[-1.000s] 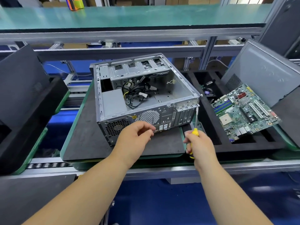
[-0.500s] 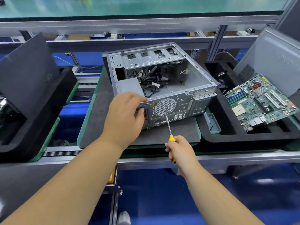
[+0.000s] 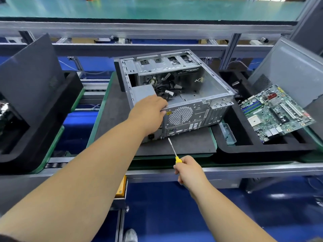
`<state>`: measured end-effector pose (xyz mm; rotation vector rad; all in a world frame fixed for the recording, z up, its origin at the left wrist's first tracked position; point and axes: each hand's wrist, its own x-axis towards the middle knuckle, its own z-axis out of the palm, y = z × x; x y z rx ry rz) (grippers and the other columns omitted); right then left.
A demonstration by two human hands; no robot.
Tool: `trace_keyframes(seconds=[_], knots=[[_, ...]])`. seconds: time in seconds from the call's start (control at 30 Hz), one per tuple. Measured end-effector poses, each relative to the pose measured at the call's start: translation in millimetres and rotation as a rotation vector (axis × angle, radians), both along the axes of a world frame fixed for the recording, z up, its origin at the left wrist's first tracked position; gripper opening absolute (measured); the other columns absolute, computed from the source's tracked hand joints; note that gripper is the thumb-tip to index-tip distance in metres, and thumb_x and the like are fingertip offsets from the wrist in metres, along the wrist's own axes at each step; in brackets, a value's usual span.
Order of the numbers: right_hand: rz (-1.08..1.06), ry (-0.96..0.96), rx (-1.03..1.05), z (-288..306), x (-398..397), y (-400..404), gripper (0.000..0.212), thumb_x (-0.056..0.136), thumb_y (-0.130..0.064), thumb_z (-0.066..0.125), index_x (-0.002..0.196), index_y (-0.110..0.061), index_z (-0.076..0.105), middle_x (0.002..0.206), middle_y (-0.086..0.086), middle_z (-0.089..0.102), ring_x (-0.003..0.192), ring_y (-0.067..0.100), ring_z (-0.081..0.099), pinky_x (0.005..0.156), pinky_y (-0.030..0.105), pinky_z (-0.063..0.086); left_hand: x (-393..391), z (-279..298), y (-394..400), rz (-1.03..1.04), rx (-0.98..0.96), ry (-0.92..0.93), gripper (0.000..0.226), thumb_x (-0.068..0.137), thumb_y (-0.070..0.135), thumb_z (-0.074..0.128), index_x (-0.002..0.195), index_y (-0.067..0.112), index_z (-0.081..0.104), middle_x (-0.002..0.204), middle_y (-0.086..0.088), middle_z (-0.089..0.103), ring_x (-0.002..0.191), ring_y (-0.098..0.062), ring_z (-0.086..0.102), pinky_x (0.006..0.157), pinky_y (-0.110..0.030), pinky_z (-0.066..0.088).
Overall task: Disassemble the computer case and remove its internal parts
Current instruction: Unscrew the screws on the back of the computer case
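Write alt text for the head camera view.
A person's left hand grips the rear top edge of an open computer case on a dark mat, while the right hand holds a yellow-handled screwdriver pointed at it. A removed motherboard lies in a foam tray alongside.

Case (image 3: 183, 109) top open; cable tangle (image 3: 167, 88) fills left interior, right floor bare; motherboard (image 3: 276, 110) flanks right

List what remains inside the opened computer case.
Inside the computer case: a grey power supply, tangled black cables and drive bays. The left hand covers the power supply's near end.
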<state>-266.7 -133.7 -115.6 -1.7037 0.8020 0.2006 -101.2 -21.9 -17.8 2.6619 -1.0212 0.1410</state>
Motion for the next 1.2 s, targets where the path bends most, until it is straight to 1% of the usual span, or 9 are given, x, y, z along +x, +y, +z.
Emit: trace_keyframes(seconds=[0.27, 0.37, 0.47, 0.6, 0.73, 0.83, 1.03, 1.13, 1.2], knots=[[0.010, 0.019, 0.018, -4.8, -4.5, -1.9, 0.006, 0.087, -0.010, 0.051, 0.092, -0.012, 0.054, 0.078, 0.006, 0.062, 0.053, 0.016, 0.048, 0.053, 0.028, 0.044, -7.7, 1.0, 8.2, 0.015, -0.043, 0.067, 0.005, 0.099, 0.020, 0.047, 0.099, 0.022, 0.051, 0.097, 0.013, 0.041, 0.099, -0.013, 0.040, 0.076, -0.031, 0.034], [0.018, 0.024, 0.017, -6.3, -4.8, 0.5, 0.003, 0.086, -0.011, 0.052, 0.086, -0.014, 0.052, 0.078, 0.005, 0.062, 0.054, 0.017, 0.049, 0.058, 0.031, 0.045, -15.2, 3.2, 12.8, 0.031, -0.048, 0.110, 0.012, 0.099, 0.020, 0.048, 0.108, 0.021, 0.056, 0.106, 0.009, 0.049, 0.103, -0.016, 0.044, 0.080, -0.034, 0.041], [0.033, 0.034, 0.027, -9.3, -5.2, 4.7, 0.007, 0.087, -0.011, 0.052, 0.082, -0.015, 0.050, 0.078, 0.005, 0.060, 0.054, 0.017, 0.049, 0.054, 0.028, 0.044, -25.6, 3.7, 19.2, 0.033, -0.064, 0.123, 0.013, 0.098, 0.019, 0.049, 0.108, 0.022, 0.057, 0.106, 0.009, 0.049, 0.107, -0.018, 0.046, 0.080, -0.034, 0.041], [0.030, 0.053, 0.066, -13.4, -7.7, 13.4, 0.005, 0.087, -0.010, 0.053, 0.085, -0.014, 0.051, 0.076, 0.005, 0.060, 0.051, 0.016, 0.045, 0.049, 0.025, 0.043, -39.0, 3.9, 24.4, 0.036, -0.061, 0.155, 0.022, 0.099, 0.019, 0.049, 0.119, 0.022, 0.057, 0.124, 0.006, 0.052, 0.122, -0.017, 0.044, 0.093, -0.035, 0.042], [0.032, 0.069, 0.059, -16.0, -11.5, 18.5, 0.003, 0.087, -0.011, 0.052, 0.087, -0.014, 0.051, 0.076, 0.004, 0.059, 0.054, 0.017, 0.046, 0.050, 0.025, 0.044, -50.6, 3.8, 25.9, 0.034, -0.065, 0.166, 0.024, 0.100, 0.019, 0.048, 0.121, 0.022, 0.058, 0.125, 0.007, 0.051, 0.116, -0.017, 0.046, 0.094, -0.037, 0.043], [0.035, 0.093, 0.071, -18.5, -17.1, 20.7, 0.003, 0.088, -0.010, 0.052, 0.090, -0.013, 0.051, 0.076, 0.005, 0.057, 0.056, 0.017, 0.044, 0.044, 0.021, 0.041, -58.3, 5.0, 26.9, 0.035, -0.060, 0.173, 0.023, 0.099, 0.023, 0.047, 0.120, 0.022, 0.058, 0.124, 0.007, 0.051, 0.117, -0.016, 0.045, 0.096, -0.040, 0.043], [0.039, 0.137, 0.098, -23.4, -22.6, 22.4, 0.005, 0.089, -0.010, 0.053, 0.089, -0.014, 0.049, 0.079, 0.006, 0.058, 0.055, 0.017, 0.045, 0.040, 0.017, 0.039, -70.5, 6.4, 29.0, 0.042, -0.099, 0.201, 0.021, 0.096, 0.033, 0.048, 0.110, 0.023, 0.060, 0.117, 0.008, 0.053, 0.112, -0.013, 0.047, 0.093, -0.039, 0.045], [0.031, 0.135, 0.102, -25.1, -22.8, 21.0, 0.007, 0.089, -0.010, 0.054, 0.087, -0.015, 0.049, 0.079, 0.006, 0.059, 0.056, 0.018, 0.046, 0.041, 0.018, 0.040, -74.1, 4.1, 29.4, 0.041, -0.111, 0.173, 0.028, 0.097, 0.035, 0.046, 0.118, 0.025, 0.062, 0.134, 0.011, 0.051, 0.128, -0.011, 0.041, 0.104, -0.033, 0.038], [0.033, 0.135, 0.098, -25.4, -22.9, 20.2, 0.008, 0.089, -0.011, 0.055, 0.086, -0.016, 0.049, 0.080, 0.007, 0.060, 0.057, 0.019, 0.047, 0.043, 0.019, 0.042, -80.0, 1.0, 31.0, 0.025, -0.199, 0.115, 0.036, 0.099, 0.032, 0.048, 0.132, 0.025, 0.057, 0.147, 0.011, 0.043, 0.141, -0.011, 0.029, 0.117, -0.030, 0.021]])
